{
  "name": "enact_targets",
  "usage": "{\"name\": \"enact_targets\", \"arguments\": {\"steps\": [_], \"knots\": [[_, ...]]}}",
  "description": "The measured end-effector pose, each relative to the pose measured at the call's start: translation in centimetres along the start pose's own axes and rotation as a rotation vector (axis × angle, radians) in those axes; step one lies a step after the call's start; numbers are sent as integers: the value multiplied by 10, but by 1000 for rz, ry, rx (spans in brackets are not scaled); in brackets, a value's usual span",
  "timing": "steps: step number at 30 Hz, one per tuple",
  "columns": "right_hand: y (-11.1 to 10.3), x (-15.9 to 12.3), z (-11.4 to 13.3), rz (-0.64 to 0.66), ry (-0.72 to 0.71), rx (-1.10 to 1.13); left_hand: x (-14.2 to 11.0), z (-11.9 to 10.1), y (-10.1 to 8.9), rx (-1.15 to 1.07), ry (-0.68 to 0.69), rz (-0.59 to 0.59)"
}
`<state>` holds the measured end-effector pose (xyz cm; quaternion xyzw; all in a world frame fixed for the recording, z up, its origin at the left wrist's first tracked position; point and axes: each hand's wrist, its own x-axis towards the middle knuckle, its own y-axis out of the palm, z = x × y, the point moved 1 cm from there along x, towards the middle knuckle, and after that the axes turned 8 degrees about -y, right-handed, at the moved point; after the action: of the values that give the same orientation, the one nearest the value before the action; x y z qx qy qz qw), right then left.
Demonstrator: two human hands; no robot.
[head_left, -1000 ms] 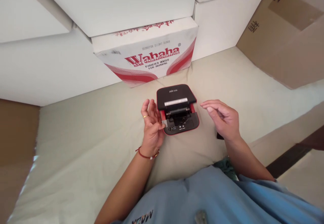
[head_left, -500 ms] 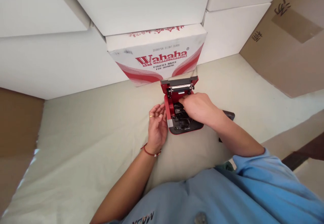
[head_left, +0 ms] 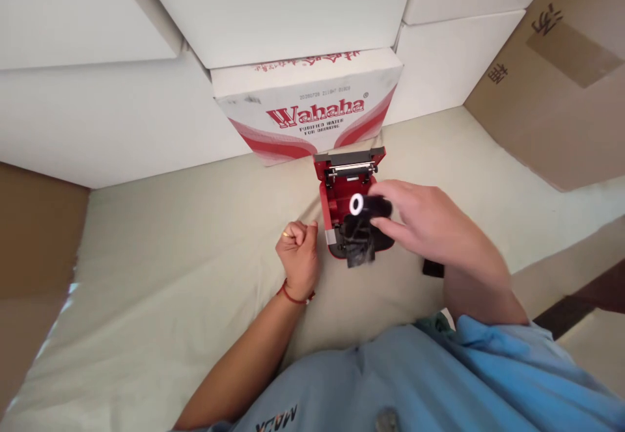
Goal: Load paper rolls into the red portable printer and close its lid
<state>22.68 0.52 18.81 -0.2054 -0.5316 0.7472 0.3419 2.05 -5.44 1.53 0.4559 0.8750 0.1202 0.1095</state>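
Observation:
A small red-and-black printer [head_left: 328, 201] stands on the cloth with its lid [head_left: 349, 157] raised and its red inside showing. In front of its opening, my right hand [head_left: 420, 217] grips a black ribbon roll [head_left: 378, 207] with a white core, thumb and fingers on the roll's right end. A loose, shiny black length of film hangs from the roll over the printer's front. Left of the printer, my left hand [head_left: 300, 246] is curled into a fist, apart from the roll, and nothing shows in it.
A Wahaha water carton [head_left: 312, 116] stands right behind the printer, against white boxes [head_left: 283, 9]. A large brown cardboard box [head_left: 547, 100] is at the right. On the pale green cloth [head_left: 185, 263], a black object [head_left: 433, 268] lies partly under my right arm.
The printer's lid has swung up. My right hand reached inside and now holds the black ribbon roll out over the front. My left hand has come off the printer's side and closed.

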Motion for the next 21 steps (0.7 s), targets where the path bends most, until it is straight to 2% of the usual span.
{"name": "enact_targets", "arguments": {"steps": [2, 3, 5, 7, 9, 11, 14, 17, 19, 21], "knots": [[-15, -32, -16, -72, 35, 187, -2, -5, -3, 123, 13, 34], [-18, -47, -26, -93, 99, 264, -3, -8, -4, 165, 9, 35], [-14, -72, -49, -118, 238, 368, -3, -14, -7, 202, 3, 15], [4, -88, -69, -86, 337, 418, -2, -21, -6, 183, 5, 15], [28, -95, -81, -10, 366, 451, -3, -30, -4, 146, 13, 37], [51, -95, -85, 32, 338, 463, -7, -38, -3, 164, 36, 42], [69, -95, -86, -28, 284, 427, -18, -52, -15, 280, 78, 81], [67, -103, -97, -190, 332, 347, -32, -68, -55, 640, 192, 84], [63, -114, -112, -254, 396, 231, -42, -78, -96, 975, 357, 131], [61, -126, -127, -220, 433, 141, -53, -85, -143, 1135, 618, 231]]}}
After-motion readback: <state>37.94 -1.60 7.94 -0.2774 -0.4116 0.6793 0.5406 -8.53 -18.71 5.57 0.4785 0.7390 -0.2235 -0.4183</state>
